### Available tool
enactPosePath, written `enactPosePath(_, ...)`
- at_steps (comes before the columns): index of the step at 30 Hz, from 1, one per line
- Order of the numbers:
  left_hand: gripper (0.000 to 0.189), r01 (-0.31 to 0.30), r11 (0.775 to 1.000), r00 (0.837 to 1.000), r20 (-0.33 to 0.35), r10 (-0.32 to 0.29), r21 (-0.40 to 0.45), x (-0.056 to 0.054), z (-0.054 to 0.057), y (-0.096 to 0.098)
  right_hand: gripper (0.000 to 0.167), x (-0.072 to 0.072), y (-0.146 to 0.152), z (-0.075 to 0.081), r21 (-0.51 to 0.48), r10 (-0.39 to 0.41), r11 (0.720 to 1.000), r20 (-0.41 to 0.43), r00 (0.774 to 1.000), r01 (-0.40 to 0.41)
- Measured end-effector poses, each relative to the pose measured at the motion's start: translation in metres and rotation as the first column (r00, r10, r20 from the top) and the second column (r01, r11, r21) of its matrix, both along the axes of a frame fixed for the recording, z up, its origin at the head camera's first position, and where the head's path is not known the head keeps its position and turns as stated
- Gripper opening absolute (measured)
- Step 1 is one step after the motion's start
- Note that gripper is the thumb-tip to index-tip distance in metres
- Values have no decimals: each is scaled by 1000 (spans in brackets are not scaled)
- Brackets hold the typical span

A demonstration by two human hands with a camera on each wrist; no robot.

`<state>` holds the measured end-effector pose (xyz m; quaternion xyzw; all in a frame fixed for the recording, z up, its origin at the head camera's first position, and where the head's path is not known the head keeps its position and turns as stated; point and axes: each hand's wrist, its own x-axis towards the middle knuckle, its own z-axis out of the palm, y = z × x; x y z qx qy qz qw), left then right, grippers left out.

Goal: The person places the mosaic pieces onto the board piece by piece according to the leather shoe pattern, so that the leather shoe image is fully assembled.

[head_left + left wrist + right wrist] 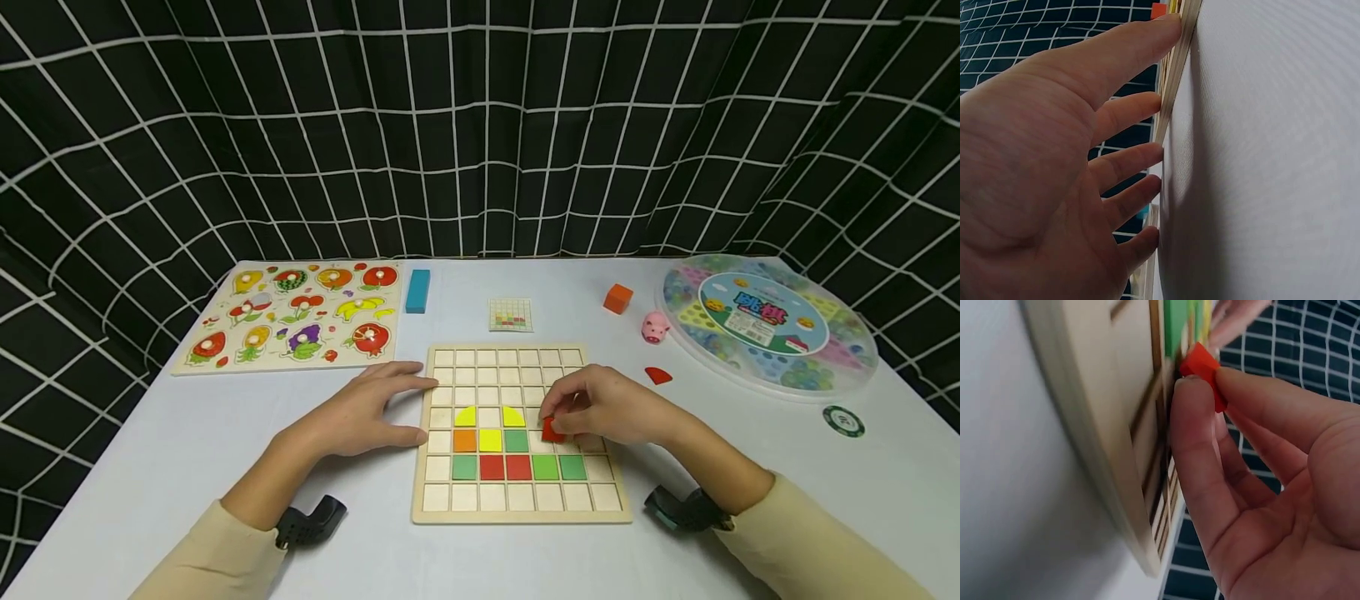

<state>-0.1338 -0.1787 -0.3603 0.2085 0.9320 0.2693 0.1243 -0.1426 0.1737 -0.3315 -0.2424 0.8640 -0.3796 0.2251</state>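
A wooden grid board (522, 517) lies in the middle of the head view. My right hand (615, 406) pinches a red square tile (551, 431) between thumb and fingers over the board's right part. The right wrist view shows this tile (1202, 367) tilted at the fingertips, close over the grid. Fingers spread, my left hand (367, 412) touches the board's left edge with thumb and index finger. On the grid sit two yellow quarter-circle tiles (513, 417), an orange tile (464, 440), a yellow square tile (490, 440), and several green and red square tiles.
A small pattern card (510, 315) lies behind the board. To the left are a fruit puzzle (255, 340) and a blue block (417, 291). On the right are an orange cube (618, 298), a pig figure (655, 327), a red quarter-circle tile (658, 376), a round game box (765, 312) and a chip (843, 421).
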Motion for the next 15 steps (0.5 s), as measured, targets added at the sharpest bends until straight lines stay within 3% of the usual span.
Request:
enactPosePath(8,69,-5,1000,1000,7,5,0,1,-1,1,14,3,-14,-3,37,3,999,-55,998,-1)
enactPosePath(15,69,-3,1000,1000,1,3,-1,0,-1,0,16,9,-18,-1,87,65,995,-177,982,-51)
